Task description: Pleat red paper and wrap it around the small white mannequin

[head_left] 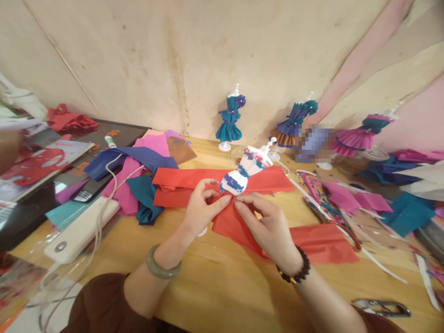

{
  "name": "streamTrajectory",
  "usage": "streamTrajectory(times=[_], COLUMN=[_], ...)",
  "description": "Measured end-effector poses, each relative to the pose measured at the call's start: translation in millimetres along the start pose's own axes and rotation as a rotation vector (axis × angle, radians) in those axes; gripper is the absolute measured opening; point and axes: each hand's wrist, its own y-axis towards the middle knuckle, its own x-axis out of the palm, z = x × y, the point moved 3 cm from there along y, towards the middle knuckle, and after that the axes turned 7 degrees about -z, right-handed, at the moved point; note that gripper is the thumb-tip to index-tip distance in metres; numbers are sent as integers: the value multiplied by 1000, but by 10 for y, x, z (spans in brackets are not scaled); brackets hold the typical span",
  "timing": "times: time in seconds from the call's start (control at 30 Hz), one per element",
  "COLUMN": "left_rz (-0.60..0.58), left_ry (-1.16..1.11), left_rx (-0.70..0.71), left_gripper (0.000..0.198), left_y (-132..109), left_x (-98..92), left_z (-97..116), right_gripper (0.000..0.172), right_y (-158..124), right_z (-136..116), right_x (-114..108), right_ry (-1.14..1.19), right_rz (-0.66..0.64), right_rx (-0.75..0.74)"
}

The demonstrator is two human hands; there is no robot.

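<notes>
A small white mannequin (243,172) with blue and red patches leans to the right, its lower end at my fingertips. My left hand (207,203), with a green bangle at the wrist, pinches the edge of a red cloth (239,226) just below the mannequin. Close beside it on the right, my right hand (265,219), wearing a dark bead bracelet, pinches the same edge between thumb and fingers. The cloth hangs down between both hands and runs to the right over the table. Another red strip (187,178) lies behind my hands.
Three dressed mannequins, one in teal (229,121), stand along the wall. At the left lie cloth pieces, a white power bank (81,229) with a cable, and a black case. Scraps (357,199) cover the right side; a cutter-like tool (381,307) lies near the front.
</notes>
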Motion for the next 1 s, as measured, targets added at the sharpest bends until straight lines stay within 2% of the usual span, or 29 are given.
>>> streamTrajectory(times=[0.47,1.0], left_rz=[-25,-29], left_ry=[37,24], left_rx=[25,19], left_gripper=[51,49], left_y=[-18,-35], left_x=[12,36], left_z=[5,-35], right_gripper=[15,16], right_y=[-9,-18], right_z=[61,105], right_x=[28,86], right_ry=[55,215], right_rz=[105,144], right_rx=[126,206])
